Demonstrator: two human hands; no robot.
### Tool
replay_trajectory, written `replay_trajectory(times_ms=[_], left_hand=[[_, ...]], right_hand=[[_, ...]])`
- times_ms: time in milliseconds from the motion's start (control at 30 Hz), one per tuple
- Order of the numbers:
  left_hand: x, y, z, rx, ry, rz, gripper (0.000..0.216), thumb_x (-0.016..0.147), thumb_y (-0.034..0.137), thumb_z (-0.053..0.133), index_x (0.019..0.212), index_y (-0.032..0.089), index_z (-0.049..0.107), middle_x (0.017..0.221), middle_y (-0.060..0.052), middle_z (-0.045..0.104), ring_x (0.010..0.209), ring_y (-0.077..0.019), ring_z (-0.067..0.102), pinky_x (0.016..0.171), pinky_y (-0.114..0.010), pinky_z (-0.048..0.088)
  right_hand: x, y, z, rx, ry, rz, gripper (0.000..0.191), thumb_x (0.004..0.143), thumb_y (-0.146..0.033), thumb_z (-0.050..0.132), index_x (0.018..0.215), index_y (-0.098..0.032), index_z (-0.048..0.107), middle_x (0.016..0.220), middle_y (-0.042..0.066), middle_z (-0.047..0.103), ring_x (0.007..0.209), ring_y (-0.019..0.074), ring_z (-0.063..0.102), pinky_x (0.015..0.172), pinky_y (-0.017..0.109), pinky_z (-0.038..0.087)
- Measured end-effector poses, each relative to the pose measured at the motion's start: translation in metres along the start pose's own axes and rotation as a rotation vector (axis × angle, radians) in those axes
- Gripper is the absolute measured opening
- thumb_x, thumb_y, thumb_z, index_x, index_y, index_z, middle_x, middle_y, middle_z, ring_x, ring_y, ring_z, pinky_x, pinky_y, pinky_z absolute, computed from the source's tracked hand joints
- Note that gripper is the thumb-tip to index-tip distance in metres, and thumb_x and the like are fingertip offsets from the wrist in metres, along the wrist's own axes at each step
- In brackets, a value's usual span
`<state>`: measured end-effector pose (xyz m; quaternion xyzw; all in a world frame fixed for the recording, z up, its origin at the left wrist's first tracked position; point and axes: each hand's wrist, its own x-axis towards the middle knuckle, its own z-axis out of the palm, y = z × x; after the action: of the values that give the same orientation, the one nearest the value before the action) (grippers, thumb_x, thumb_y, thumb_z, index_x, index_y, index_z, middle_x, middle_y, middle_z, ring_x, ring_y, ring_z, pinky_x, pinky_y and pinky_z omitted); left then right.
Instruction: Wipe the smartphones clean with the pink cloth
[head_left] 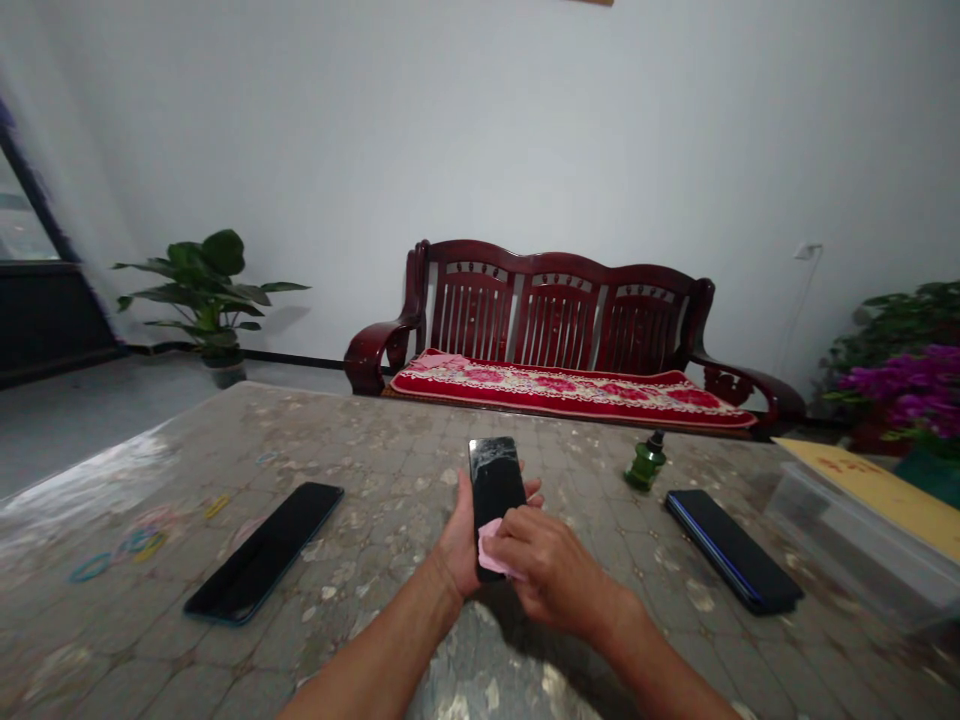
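My left hand (459, 540) grips a black phone (495, 478) from below and holds it upright over the table, screen toward me; the glass near its top looks smeared or cracked. My right hand (541, 567) is closed on a small pink cloth (491, 552) and presses it against the lower part of the screen. Two more dark phones lie flat on the table: one (264, 551) to the left, one (733, 549) to the right.
The stone-patterned table (375, 440) also carries a small green bottle (645, 463), coloured rubber bands (135, 545) at the left and a clear plastic box (862, 540) at the right. Behind stand a red wooden bench (559, 345), a potted plant (210, 300) and purple flowers (911, 385).
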<state>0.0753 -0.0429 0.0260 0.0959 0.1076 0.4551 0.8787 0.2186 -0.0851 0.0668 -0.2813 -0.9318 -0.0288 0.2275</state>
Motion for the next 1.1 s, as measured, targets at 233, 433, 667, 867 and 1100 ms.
replay_trajectory(times_ms=[233,433,667,867,1100], left_hand=[[-0.004,-0.004,0.004,-0.026,-0.021,-0.081,0.084,0.09,0.079,0.026,0.115,0.011,0.069,0.103,-0.015,0.073,0.096,-0.0274,0.069,0.093,-0.041,0.05],[-0.001,-0.015,-0.005,0.075,-0.023,-0.163,0.083,0.088,0.08,0.033,0.105,0.01,0.072,0.096,-0.015,0.075,0.104,-0.0338,0.067,0.097,-0.046,0.047],[0.006,0.009,-0.013,-0.017,-0.052,0.037,0.087,0.091,0.078,0.028,0.142,0.011,0.049,0.132,-0.019,0.062,0.122,-0.03,0.059,0.107,-0.045,0.042],[0.005,0.013,-0.014,0.036,-0.09,0.06,0.083,0.092,0.076,0.033,0.137,0.01,0.056,0.129,-0.017,0.064,0.122,-0.0297,0.059,0.106,-0.043,0.044],[0.006,0.009,-0.017,0.03,-0.049,0.093,0.082,0.092,0.076,0.035,0.14,0.011,0.053,0.134,-0.019,0.061,0.125,-0.03,0.057,0.106,-0.042,0.044]], right_hand=[[0.006,0.013,0.004,-0.168,0.229,0.173,0.021,0.092,-0.008,0.052,0.103,-0.02,0.065,0.089,0.006,0.062,0.084,0.02,0.056,0.075,0.03,0.043],[0.008,0.019,-0.002,-0.196,0.285,0.238,0.02,0.096,-0.012,0.05,0.102,-0.02,0.067,0.088,0.007,0.062,0.084,0.0197,0.056,0.073,0.03,0.043],[0.002,0.006,0.0,-0.033,0.004,0.043,0.023,0.075,-0.005,0.059,0.092,-0.02,0.063,0.091,0.003,0.061,0.082,0.0174,0.055,0.071,0.028,0.041],[0.005,0.01,0.006,-0.099,0.124,0.155,0.032,0.076,0.002,0.053,0.098,-0.02,0.064,0.094,0.006,0.062,0.088,0.0201,0.055,0.077,0.029,0.042],[0.001,0.0,0.019,-0.05,0.126,0.083,0.026,0.078,-0.003,0.058,0.098,-0.02,0.063,0.09,0.005,0.061,0.083,0.0189,0.055,0.075,0.028,0.041]])
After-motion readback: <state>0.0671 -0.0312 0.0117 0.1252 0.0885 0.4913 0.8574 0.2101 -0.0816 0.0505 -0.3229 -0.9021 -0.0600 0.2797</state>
